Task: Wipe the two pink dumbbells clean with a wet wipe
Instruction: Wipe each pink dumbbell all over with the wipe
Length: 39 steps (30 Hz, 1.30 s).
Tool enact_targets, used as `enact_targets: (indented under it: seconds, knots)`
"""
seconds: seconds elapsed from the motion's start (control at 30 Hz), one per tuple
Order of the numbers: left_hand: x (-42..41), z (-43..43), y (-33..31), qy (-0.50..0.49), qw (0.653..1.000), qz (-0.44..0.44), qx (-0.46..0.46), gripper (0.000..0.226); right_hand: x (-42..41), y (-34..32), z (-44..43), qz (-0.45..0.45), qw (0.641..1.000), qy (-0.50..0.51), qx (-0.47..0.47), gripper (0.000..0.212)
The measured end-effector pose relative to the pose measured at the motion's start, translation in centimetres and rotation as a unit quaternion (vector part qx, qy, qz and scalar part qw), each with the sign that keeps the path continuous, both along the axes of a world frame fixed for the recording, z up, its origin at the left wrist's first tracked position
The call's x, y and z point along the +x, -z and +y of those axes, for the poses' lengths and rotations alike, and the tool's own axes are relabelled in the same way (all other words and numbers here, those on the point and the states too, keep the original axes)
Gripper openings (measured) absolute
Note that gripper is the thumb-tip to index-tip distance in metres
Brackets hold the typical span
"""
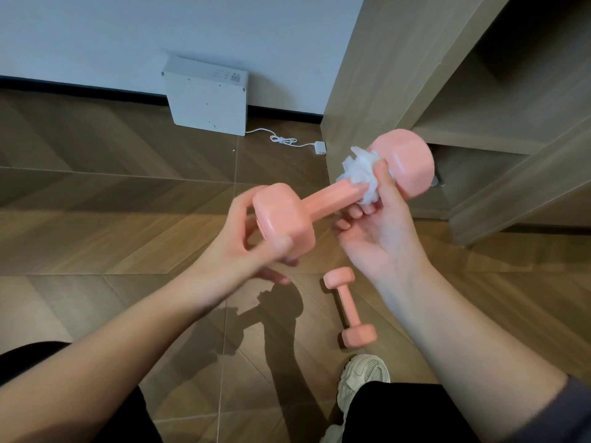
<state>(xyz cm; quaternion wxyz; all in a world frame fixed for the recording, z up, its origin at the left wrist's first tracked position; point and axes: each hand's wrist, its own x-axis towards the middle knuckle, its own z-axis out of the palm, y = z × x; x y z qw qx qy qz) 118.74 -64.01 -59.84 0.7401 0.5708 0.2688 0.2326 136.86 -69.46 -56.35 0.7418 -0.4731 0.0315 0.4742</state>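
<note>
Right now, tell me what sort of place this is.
Most likely a room in a home: herringbone wood flooring, a white wall with dark skirting, a wooden shelf unit on the right, and a white box against the wall with its cable trailing.

Smooth matt pink dumbbell [323, 199], crumpled soft white wet wipe [363, 174], wood-grain floor [96, 193], matt white plastic box [208, 100].

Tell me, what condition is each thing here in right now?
Held pink dumbbell: raised off the floor, one head gripped by the left hand.
Wet wipe: crumpled, pinched against the handle by the right hand.
Second pink dumbbell: lying on the floor, untouched.
White box: standing against the wall, cable loose on the floor.
</note>
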Motion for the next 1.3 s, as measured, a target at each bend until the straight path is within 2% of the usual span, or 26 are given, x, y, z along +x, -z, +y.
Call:
enact_targets:
  seconds: [0.03,0.07,0.13,0.2,0.27,0.4,0.5,0.6,0.67,0.8,0.93,1.07,1.2,1.27,1.3]
  knots:
    - [0.1,0.2,-0.2,0.020,0.990,-0.017,-0.140,0.101,0.1,0.0,0.0,-0.009,1.000,-0.006,-0.001,0.034]
    - [0.0,0.3,-0.4,0.037,0.972,-0.022,-0.232,0.098,0.1,0.0,-0.1,-0.018,1.000,-0.013,-0.002,0.033]
    - [0.0,0.3,-0.4,0.060,0.956,-0.018,-0.286,0.085,-0.1,0.2,-0.2,-0.034,0.999,-0.031,-0.004,0.031]
    - [0.1,0.0,-0.4,0.052,0.966,-0.025,-0.254,0.062,-0.4,0.3,-0.2,-0.053,0.997,-0.060,-0.017,0.034]
    - [0.1,-0.1,-0.3,0.024,0.985,-0.019,-0.172,0.046,-0.5,0.3,-0.4,-0.091,0.990,-0.100,-0.044,0.037]
    - [-0.1,-0.1,-0.4,-0.021,0.999,0.026,-0.015,0.057,-2.0,0.7,-1.0,-0.150,0.963,-0.204,-0.088,0.042]
    - [-0.2,-0.4,-0.6,-0.022,0.995,0.037,0.091,0.050,-3.3,1.1,-1.1,-0.170,0.944,-0.252,-0.131,0.037]
    - [-0.4,-0.3,-0.6,-0.013,0.990,0.045,0.130,0.054,-3.3,1.0,-1.2,-0.186,0.937,-0.258,-0.143,0.033]
    - [-0.2,-0.3,-0.5,-0.015,0.996,0.035,0.084,0.059,-3.3,1.0,-1.6,-0.202,0.935,-0.257,-0.139,0.037]
    - [0.4,0.0,-0.6,0.010,0.994,-0.026,-0.108,0.057,-3.1,0.5,-2.3,-0.259,0.915,-0.287,-0.119,0.026]
    - [0.4,0.6,-1.0,0.073,0.959,-0.081,-0.261,0.066,-2.8,-0.1,-2.5,-0.276,0.910,-0.298,-0.084,0.028]
    - [0.1,0.9,-1.2,0.141,0.916,-0.063,-0.371,0.074,-2.9,-0.3,-2.5,-0.259,0.916,-0.303,-0.053,0.033]
    - [0.0,1.1,-0.9,0.162,0.893,-0.055,-0.416,0.080,-3.0,-0.2,-2.4,-0.271,0.915,-0.295,-0.044,0.032]
    - [0.2,1.1,-1.0,0.155,0.906,-0.079,-0.387,0.074,-2.9,-0.1,-2.3,-0.273,0.919,-0.282,-0.047,0.031]
    - [0.3,1.1,-1.0,0.141,0.924,-0.085,-0.344,0.069,-2.8,0.0,-2.2,-0.273,0.920,-0.276,-0.048,0.029]
